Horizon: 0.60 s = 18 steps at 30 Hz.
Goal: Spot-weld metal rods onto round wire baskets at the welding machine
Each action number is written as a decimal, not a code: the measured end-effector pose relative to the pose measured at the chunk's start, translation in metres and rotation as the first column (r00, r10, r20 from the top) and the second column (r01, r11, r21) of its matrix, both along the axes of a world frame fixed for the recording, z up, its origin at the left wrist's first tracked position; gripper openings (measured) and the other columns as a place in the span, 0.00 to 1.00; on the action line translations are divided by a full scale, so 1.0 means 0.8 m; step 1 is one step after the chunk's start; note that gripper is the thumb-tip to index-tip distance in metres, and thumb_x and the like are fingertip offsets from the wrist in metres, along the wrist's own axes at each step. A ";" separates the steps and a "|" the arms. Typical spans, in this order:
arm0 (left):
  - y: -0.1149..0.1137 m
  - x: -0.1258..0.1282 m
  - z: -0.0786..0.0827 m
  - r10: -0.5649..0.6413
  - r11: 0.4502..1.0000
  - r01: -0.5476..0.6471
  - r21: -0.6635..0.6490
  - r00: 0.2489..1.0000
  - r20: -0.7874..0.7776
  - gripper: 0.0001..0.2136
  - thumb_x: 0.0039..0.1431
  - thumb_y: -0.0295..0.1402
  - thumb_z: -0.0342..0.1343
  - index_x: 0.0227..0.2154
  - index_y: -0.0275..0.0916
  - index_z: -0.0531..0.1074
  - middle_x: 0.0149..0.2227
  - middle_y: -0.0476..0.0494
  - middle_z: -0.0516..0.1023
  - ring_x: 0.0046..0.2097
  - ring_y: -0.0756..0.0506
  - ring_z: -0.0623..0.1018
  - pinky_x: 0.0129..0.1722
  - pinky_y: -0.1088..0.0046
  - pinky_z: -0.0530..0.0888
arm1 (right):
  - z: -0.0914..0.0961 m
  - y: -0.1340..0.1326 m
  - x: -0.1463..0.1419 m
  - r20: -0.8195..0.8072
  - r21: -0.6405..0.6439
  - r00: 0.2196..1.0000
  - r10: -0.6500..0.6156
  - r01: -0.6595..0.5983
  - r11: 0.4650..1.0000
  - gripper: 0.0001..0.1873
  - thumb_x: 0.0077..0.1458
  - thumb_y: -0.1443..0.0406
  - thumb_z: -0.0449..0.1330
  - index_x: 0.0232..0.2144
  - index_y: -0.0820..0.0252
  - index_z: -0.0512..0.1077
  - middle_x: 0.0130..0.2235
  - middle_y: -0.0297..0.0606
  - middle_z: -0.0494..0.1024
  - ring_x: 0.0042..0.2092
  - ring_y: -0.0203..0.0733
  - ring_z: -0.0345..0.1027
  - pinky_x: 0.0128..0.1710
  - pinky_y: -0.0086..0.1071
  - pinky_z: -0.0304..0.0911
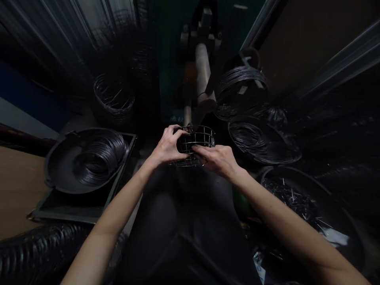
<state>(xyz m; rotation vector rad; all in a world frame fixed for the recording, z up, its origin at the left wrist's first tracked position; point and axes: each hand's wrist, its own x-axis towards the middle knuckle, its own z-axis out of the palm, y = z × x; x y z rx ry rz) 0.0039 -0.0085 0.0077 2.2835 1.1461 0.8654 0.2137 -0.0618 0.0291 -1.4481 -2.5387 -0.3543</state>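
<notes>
A small round wire basket [204, 136] of thin metal rings and upright wires sits between my hands, just below the tip of a machine's arm [203, 69]. My left hand [168, 144] grips its left side, thumb low and fingers over the upper ring. From the right, my right hand [219, 158] reaches the near side with its fingers pressed together at the wires. Whether a separate small piece lies in those right fingers is too dark to see. The basket's far edge meets the machine's lower electrode-like rod [187, 114].
Left, a black basin [59, 166] holds coiled wire rings [101, 158] on a metal-framed stand [71, 215]. On the right are a basin with wire rings [247, 136] and a tub [332, 198] of short wire pieces. Wire coils [240, 79] hang or stack behind.
</notes>
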 end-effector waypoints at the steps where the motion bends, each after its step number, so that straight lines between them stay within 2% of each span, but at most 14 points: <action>1: 0.002 0.000 0.001 0.000 1.000 0.000 0.002 1.000 -0.001 0.30 0.39 0.34 0.71 0.48 0.42 0.70 0.55 0.38 0.62 0.58 0.34 0.67 0.59 0.49 0.68 | 0.001 0.002 0.000 -0.001 -0.014 1.000 0.001 -0.001 1.000 0.17 0.64 0.60 0.53 0.49 0.48 0.77 0.45 0.31 0.82 0.30 0.36 0.75 0.25 0.30 0.56; 7: 0.019 -0.002 0.001 -0.012 1.000 0.012 -0.025 1.000 -0.001 0.29 0.38 0.36 0.71 0.47 0.42 0.71 0.52 0.39 0.65 0.57 0.34 0.68 0.59 0.50 0.69 | 0.006 0.011 -0.004 -0.019 -0.091 0.999 -0.035 0.033 0.995 0.17 0.65 0.58 0.52 0.49 0.46 0.77 0.46 0.32 0.82 0.32 0.37 0.75 0.26 0.31 0.53; 11: 0.022 -0.003 0.005 -0.032 0.998 0.031 -0.063 0.999 -0.010 0.28 0.37 0.38 0.72 0.44 0.40 0.71 0.48 0.41 0.68 0.53 0.36 0.70 0.56 0.54 0.71 | 0.005 0.002 0.000 -0.063 -0.085 0.994 -0.092 0.086 0.993 0.17 0.65 0.57 0.53 0.52 0.46 0.75 0.46 0.33 0.82 0.33 0.37 0.75 0.26 0.30 0.52; 16: 0.032 0.000 0.013 0.008 0.996 -0.011 -0.083 0.999 -0.040 0.29 0.37 0.39 0.72 0.45 0.38 0.71 0.49 0.40 0.68 0.53 0.37 0.71 0.57 0.55 0.71 | -0.004 0.002 0.010 -0.202 -0.017 0.955 -0.218 0.219 0.975 0.13 0.64 0.58 0.55 0.39 0.52 0.79 0.42 0.35 0.81 0.33 0.34 0.71 0.25 0.28 0.51; 18: 0.041 0.001 0.014 0.020 0.997 -0.022 -0.080 0.999 -0.038 0.29 0.38 0.38 0.72 0.45 0.38 0.71 0.50 0.40 0.67 0.53 0.37 0.71 0.57 0.55 0.71 | -0.009 0.012 0.012 -0.250 0.001 0.940 -0.232 0.240 0.971 0.12 0.63 0.58 0.56 0.38 0.53 0.78 0.40 0.36 0.79 0.32 0.34 0.69 0.24 0.28 0.50</action>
